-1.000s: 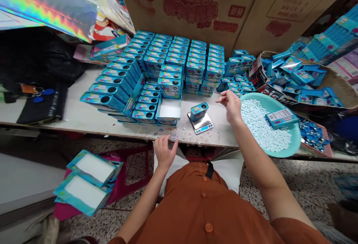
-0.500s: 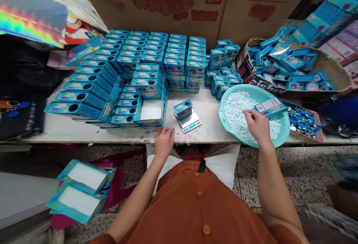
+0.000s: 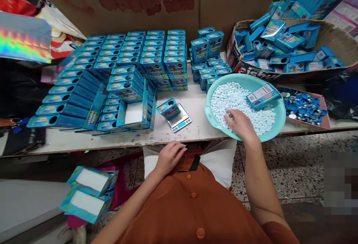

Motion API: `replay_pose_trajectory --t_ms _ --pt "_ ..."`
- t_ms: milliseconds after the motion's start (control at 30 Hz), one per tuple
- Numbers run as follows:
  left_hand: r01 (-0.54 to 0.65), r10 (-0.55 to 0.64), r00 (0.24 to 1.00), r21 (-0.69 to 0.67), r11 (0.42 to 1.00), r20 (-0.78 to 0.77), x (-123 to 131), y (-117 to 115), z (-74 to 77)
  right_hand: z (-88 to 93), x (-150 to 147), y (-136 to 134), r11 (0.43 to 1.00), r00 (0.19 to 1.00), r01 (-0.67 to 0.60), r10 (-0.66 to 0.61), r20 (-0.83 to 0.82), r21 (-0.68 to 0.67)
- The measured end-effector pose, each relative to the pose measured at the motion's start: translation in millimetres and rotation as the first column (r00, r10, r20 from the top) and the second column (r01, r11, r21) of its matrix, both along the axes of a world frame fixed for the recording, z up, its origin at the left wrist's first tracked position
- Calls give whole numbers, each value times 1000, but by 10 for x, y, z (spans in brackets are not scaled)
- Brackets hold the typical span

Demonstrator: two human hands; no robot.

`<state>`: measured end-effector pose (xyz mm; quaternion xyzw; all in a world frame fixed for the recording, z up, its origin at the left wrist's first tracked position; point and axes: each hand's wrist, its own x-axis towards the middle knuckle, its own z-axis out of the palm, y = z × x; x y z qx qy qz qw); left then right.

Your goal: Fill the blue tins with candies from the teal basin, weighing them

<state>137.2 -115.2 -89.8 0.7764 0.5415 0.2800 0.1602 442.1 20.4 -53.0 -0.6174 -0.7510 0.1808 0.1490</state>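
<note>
My right hand [image 3: 241, 125] is in the turquoise basin [image 3: 282, 115], its fingers curled down among small pale candies [image 3: 228, 94]. What its fingertips hold, if anything, I cannot make out. A blue candy box [image 3: 263, 95] lies on the candies, just beyond that hand. My left hand [image 3: 170, 156] rests at the table's front edge, fingers loosely extended, holding nothing. Beyond it stands a small digital scale [image 3: 183, 117] with a lit display. Another blue candy box [image 3: 169, 109], with a round hole in its top, leans to the left at the scale's left side.
Rows of blue boxes [image 3: 152, 59] fill the table's left and back. A carton [image 3: 339, 52] of loose boxes stands at the back right. Beside the basin is a tray of blue-and-silver caps [image 3: 303, 106]. Display trays [image 3: 89, 178] sit on a stool at lower left.
The view has shifted to the right. My right hand has moved left in the basin, away from the box there. The box at the scale now leans left. My left hand has drawn back slightly.
</note>
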Motion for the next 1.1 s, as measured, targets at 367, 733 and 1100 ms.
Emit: replay_pose_trajectory --t_ms 367,733,1100 --pt "201 -203 979 214 956 -11 1006 931 725 -6 22 -35 1000 1000 -9 9 -27 24" --pt "-207 290 876 243 948 -385 -361 1277 905 -20 32 -12 1000 1000 -16 16 -5 -6" --pt "-364 271 834 -110 925 -480 -327 1389 687 20 22 -17 999 997 24 -26 -66 -34"
